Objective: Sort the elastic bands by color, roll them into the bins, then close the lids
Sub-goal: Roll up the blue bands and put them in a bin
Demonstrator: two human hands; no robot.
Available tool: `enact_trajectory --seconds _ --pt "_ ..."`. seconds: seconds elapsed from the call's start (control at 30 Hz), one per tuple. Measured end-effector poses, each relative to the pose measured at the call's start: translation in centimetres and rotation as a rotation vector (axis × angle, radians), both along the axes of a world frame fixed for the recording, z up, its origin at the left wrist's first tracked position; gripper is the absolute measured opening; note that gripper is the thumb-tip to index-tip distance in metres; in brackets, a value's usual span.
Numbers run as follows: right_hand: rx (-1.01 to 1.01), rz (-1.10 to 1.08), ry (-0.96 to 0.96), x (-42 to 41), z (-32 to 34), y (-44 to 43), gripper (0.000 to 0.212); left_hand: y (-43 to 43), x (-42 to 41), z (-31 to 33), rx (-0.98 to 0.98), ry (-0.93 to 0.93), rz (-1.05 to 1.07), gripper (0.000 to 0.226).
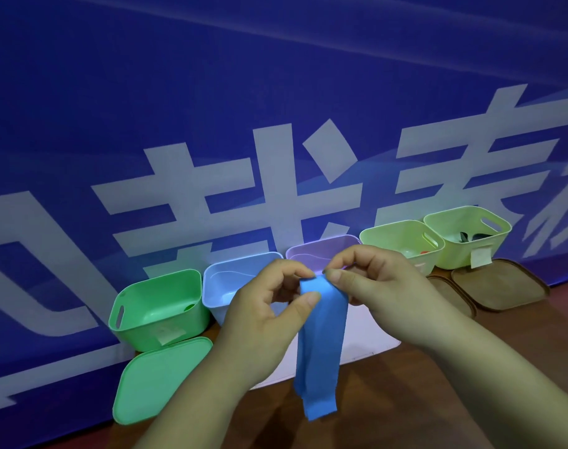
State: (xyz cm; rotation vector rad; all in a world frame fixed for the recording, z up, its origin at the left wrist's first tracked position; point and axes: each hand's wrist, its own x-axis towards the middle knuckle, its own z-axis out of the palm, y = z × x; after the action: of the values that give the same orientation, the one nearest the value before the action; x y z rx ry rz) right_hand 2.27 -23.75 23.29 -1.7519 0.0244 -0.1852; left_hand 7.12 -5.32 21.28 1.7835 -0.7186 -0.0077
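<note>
A flat blue elastic band (319, 351) hangs down in front of me, its top end folded over. My left hand (263, 322) pinches that top edge from the left with thumb and fingers. My right hand (373, 280) pinches it from the right. Behind the hands a row of open bins stands against the wall: a green bin (156, 309), a light blue bin (234, 277), a purple bin (321, 249) partly hidden by my fingers, and two pale yellow-green bins (402, 241) (467, 234). Small items lie in the yellow-green bins and the green one.
A green lid (156, 380) leans in front of the green bin. A white lid (370, 335) lies behind the band. Two brown lids (502, 286) lie by the right-hand bins. A blue banner with white characters (276, 124) forms the back wall. The floor (405, 400) is brown wood.
</note>
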Motion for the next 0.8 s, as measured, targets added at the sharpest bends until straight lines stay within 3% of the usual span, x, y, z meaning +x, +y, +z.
enact_trajectory --seconds 0.33,0.5,0.8 --pt "0.036 -0.028 -0.022 1.2 -0.2 2.7 0.008 1.9 2.9 0.0 -0.143 0.158 -0.032 0.037" --pt "0.101 -0.025 -0.068 1.5 0.2 3.0 0.022 2.3 3.4 0.2 -0.165 0.218 -0.034 0.029" --pt "0.156 -0.044 -0.092 1.6 0.4 4.0 0.017 2.9 3.3 0.0 -0.139 0.173 -0.055 0.022"
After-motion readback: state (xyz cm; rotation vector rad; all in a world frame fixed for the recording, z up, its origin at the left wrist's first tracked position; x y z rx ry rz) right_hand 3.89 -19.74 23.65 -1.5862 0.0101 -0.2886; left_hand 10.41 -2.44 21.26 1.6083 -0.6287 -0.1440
